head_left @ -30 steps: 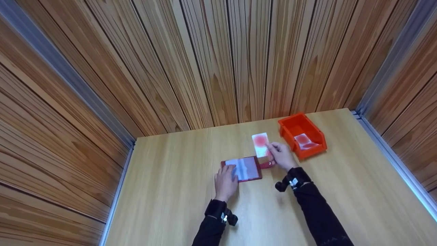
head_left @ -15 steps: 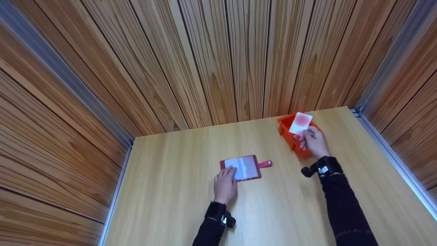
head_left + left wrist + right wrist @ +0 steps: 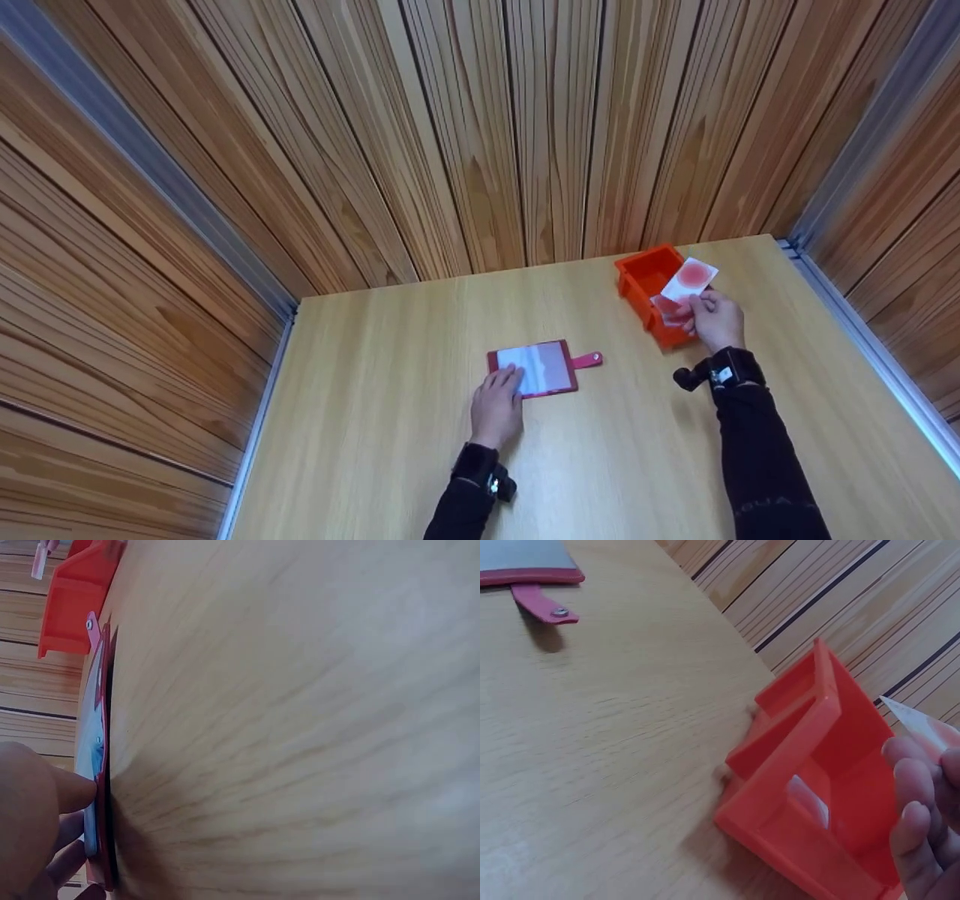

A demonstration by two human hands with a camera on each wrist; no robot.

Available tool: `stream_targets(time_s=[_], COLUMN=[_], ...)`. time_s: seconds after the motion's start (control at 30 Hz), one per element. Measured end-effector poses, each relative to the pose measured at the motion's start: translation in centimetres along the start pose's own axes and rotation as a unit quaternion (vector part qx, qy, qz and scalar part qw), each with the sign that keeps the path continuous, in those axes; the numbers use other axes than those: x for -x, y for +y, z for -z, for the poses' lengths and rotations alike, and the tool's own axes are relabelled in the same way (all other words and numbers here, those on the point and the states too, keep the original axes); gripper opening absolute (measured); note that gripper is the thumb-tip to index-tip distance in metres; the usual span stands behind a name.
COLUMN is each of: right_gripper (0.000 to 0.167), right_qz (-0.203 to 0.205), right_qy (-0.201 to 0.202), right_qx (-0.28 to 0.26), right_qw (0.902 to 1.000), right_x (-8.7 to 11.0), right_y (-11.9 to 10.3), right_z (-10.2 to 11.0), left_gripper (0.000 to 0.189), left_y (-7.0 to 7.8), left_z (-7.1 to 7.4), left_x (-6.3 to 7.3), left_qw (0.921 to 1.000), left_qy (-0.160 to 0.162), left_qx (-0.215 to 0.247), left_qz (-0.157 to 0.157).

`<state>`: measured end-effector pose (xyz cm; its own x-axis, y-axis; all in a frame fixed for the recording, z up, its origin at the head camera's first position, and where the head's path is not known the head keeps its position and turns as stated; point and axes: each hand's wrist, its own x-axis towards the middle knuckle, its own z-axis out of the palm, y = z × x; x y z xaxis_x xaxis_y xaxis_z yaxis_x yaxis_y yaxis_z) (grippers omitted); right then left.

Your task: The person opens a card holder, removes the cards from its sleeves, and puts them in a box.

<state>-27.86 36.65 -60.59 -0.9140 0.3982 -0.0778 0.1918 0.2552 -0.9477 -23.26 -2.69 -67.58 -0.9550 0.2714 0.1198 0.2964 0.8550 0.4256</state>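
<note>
My left hand [image 3: 495,409] rests on the left part of a red card holder [image 3: 571,367], which lies spread open on the table with clear sleeves and a snap strap [image 3: 588,361] out to the right. In the left wrist view, the thumb [image 3: 73,791] touches the holder's near edge. My right hand [image 3: 716,319] pinches a white card [image 3: 690,277] with a red round print by its lower end, over the right side of an orange bin [image 3: 634,289]. Inside the bin lies another white and red card [image 3: 808,801], partly hidden by the hand in the head view.
The wooden table [image 3: 375,420] is bounded at the back by a wood-plank wall [image 3: 480,135]. Metal rails [image 3: 862,337] run along its sides. The bin stands near the back right, its low front toward me.
My right hand has carried the card from beside the holder rightward to the bin, then slightly further right. The left hand has stayed on the holder.
</note>
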Motion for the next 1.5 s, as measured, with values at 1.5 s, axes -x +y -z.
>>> stream_targets(time_s=[1.5], right_gripper=[0.039], right_qz=[-0.192], right_qy=[0.035], right_qx=[0.131], right_qw=[0.972], right_x=[0.8], right_y=[1.1], right_z=[-2.8], left_gripper=[0.042], left_y=[-0.1], left_z=[0.2], left_x=[0.1], left_qw=[0.9999], left_qy=[0.001], left_qx=[0.011], left_qz=[-0.001])
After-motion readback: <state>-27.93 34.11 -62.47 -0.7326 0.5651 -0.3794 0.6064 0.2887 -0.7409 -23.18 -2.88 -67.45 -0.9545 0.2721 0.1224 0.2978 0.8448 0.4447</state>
